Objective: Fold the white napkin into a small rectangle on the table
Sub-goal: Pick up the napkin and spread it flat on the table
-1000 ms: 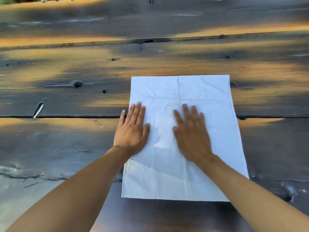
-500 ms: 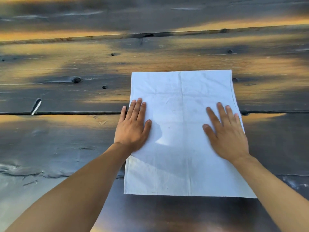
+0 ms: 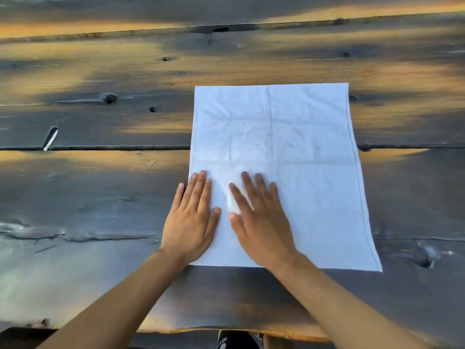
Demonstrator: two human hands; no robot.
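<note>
The white napkin [image 3: 289, 147] lies flat on the dark wooden table [image 3: 100, 197] as a tall rectangle, with faint crease lines across it and a hemmed right edge. My left hand [image 3: 192, 220] rests palm down on the napkin's near left edge, fingers together, partly over the bare wood. My right hand [image 3: 259, 220] lies flat on the cloth just beside it, fingers slightly spread. Both hands press on the napkin and grip nothing.
The table is made of weathered planks with knots, a gap [image 3: 100, 148] running across the middle and another farther back. Its near edge [image 3: 226, 331] shows at the bottom, with a dark shoe [image 3: 236, 341] below it.
My right hand has slid from the napkin's right edge back to the left, next to my left hand. Both hands now sit nearer the napkin's near edge.
</note>
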